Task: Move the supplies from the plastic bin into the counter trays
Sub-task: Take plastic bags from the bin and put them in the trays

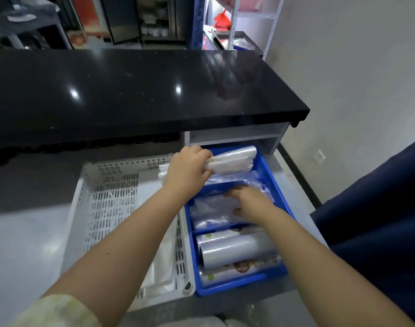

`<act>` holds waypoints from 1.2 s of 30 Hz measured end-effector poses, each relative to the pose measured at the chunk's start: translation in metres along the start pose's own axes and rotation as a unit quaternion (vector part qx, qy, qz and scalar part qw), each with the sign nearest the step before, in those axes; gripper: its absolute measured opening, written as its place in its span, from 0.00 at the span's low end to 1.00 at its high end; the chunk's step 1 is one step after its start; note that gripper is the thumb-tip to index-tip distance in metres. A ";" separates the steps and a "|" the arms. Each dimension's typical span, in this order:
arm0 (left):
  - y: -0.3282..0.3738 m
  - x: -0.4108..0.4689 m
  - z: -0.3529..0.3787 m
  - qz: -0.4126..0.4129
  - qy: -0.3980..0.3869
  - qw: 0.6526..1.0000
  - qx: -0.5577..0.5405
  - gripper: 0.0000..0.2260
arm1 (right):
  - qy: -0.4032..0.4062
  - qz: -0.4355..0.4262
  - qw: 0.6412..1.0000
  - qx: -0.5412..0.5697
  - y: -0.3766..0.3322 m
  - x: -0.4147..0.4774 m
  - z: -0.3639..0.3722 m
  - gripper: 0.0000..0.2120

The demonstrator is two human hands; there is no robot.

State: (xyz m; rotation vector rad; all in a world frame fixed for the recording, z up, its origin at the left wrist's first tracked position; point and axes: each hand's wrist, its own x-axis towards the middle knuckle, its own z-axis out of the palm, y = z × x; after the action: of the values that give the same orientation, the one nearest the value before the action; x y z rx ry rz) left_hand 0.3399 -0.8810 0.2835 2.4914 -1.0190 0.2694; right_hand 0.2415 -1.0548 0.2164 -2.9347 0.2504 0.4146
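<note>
Rolls of film [237, 253] fill the nearest compartment of the blue tray [225, 291], just short of the right hand [251, 204]. That hand lies in the middle compartment on a heap of clear bags [211, 211], thumb set apart from the fingers. The motion blur hides whether it pinches the plastic or only rests on it, so I cannot tell.

Left of both hands, touching the tray's side, stands the white perforated bin [107, 208]. A few flat white packets [159, 267] lie along the side of it nearest the tray.

Beyond the right hand, the left hand [187, 168] has its fingers curled tightly round one end of a bundle of white bags [234, 160]. The bundle sticks out to the right of that grip, level, over the tray's farthest compartment, with more clear plastic [232, 178] just under it.

Past the grip, the black counter [131, 90] overhangs the far end of the tray.
</note>
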 end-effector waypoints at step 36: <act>0.013 -0.008 -0.008 -0.109 0.042 0.993 0.008 0.15 | 0.091 -0.237 0.966 -0.051 0.010 -0.005 -0.024 0.14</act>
State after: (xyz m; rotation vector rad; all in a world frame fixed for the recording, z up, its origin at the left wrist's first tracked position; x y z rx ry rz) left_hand 0.3244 -0.8805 0.2923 2.5557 -0.7065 0.3118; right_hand 0.2406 -1.0683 0.2393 -2.9942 -0.4610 0.0893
